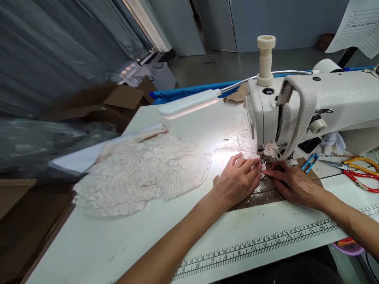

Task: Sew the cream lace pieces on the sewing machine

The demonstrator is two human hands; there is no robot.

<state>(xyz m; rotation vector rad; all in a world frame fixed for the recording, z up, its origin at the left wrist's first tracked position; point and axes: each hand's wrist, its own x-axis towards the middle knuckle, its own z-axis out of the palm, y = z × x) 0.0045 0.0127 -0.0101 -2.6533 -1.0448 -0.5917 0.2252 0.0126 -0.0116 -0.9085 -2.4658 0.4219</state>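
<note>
White lace fabric lies under the head of a white sewing machine, lit brightly by a lamp. My left hand rests on it palm down, left of the needle area, fingers stretched out and nearly flat. On the other side, my right hand has its thumb and forefinger closed on the edge of the lace, just in front of the presser foot. The fingertips of both hands are close together there. A small pink ruffled flower sits on the machine near the needle. The needle itself is hidden.
More lace fabric spreads across the white table at left. A lamp reaches over it. Blue thread snips and scissors lie at right. A ruler strip runs along the front edge. Cardboard boxes stand beyond.
</note>
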